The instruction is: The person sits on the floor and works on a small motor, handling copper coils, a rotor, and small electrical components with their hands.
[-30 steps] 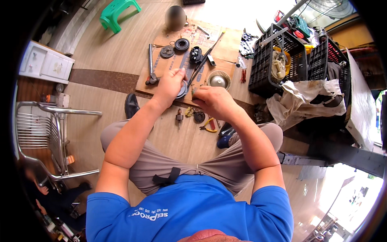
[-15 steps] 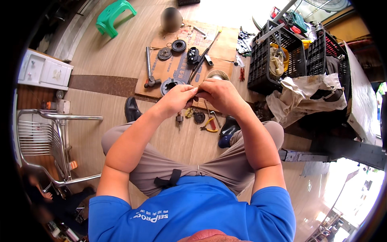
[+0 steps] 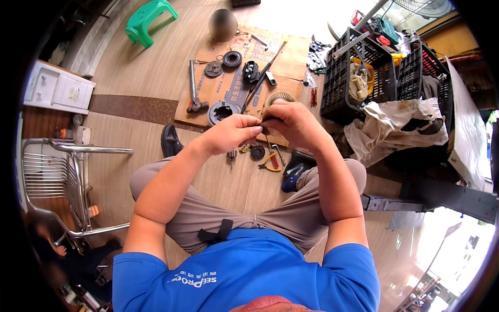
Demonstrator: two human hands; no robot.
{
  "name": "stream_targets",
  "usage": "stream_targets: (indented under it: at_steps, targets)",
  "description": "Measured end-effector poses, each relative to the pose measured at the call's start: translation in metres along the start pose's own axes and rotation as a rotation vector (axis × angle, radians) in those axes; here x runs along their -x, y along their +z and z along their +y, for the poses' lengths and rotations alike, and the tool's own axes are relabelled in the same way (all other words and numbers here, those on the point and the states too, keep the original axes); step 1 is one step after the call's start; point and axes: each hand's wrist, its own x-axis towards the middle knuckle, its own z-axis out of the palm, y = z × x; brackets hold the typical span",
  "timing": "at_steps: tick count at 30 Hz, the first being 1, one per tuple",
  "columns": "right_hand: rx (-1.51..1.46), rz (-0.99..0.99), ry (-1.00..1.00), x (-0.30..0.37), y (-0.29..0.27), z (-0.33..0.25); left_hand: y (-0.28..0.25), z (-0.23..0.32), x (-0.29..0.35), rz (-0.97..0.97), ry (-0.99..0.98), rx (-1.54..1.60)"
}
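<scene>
My left hand [image 3: 231, 134] and my right hand [image 3: 291, 122] meet in front of my knees, fingertips pinched together on a small dark part [image 3: 264, 124] that is mostly hidden by the fingers. Below the hands on the floor lie pliers with yellow and red handles [image 3: 270, 162], a small screwdriver [image 3: 231, 156] and a dark round piece [image 3: 257, 152]. Beyond the hands a sheet of cardboard [image 3: 234, 86] carries a black ring-shaped housing [image 3: 223, 112], a pale finned disc [image 3: 280, 97], a hammer [image 3: 193, 88] and other motor parts.
Two black plastic crates [image 3: 348, 78] full of tools stand at the right, with a crumpled cloth [image 3: 400, 125] beside them. A metal chair [image 3: 57, 182] and a white cabinet [image 3: 57, 88] are at the left. A green stool [image 3: 150, 18] is far back.
Both hands have lifted off the cardboard and drawn back toward me, closing together on the small part above my knees.
</scene>
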Motion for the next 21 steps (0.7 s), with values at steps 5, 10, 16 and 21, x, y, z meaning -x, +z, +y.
stream_targets:
  at_steps: [5, 10, 16, 21]
  targets:
    - [0.035, -0.03, -0.019, 0.0, 0.001, 0.004, 0.009, 0.0, -0.002, 0.156, 0.119, -0.505]
    - [0.07, 0.002, -0.02, 0.001, 0.006, 0.01, 0.017, 0.004, -0.001, 0.349, 0.17, -0.732]
    - [0.12, 0.215, 0.054, -0.001, 0.027, 0.011, 0.008, -0.014, -0.013, 0.66, 0.338, -0.859]
    - [-0.254, 0.408, 0.223, -0.002, 0.062, 0.003, -0.011, -0.019, -0.022, 0.754, 0.511, -0.567]
